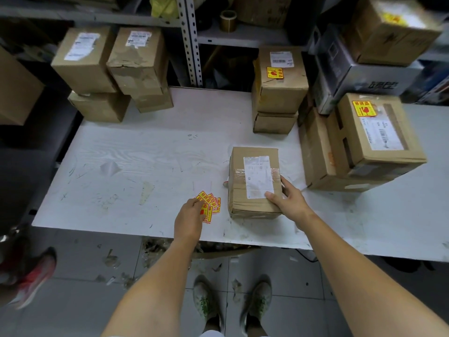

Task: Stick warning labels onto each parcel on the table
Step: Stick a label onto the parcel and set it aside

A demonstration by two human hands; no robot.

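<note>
Right in front of me sits the parcel (252,166), flat on the white desk (145,154), white shipping slip (258,176) and clear tape facing up. My right hand (289,200) grips its near right corner, thumb on top, fingers wrapped down the side. Just left of the parcel lies a fanned pile of yellow-and-red warning labels (213,203), and my left hand (189,215) is down on them, fingers and thumb curled and pinching at the pile. Beyond the parcel stands a brown box (279,93) with a yellow sticker (275,72) on it. To the parcel's right is a stack of boxes (323,154), the top one bearing a sticker too. Far left of the parcel, more plain boxes (85,59) are piled up.
</note>
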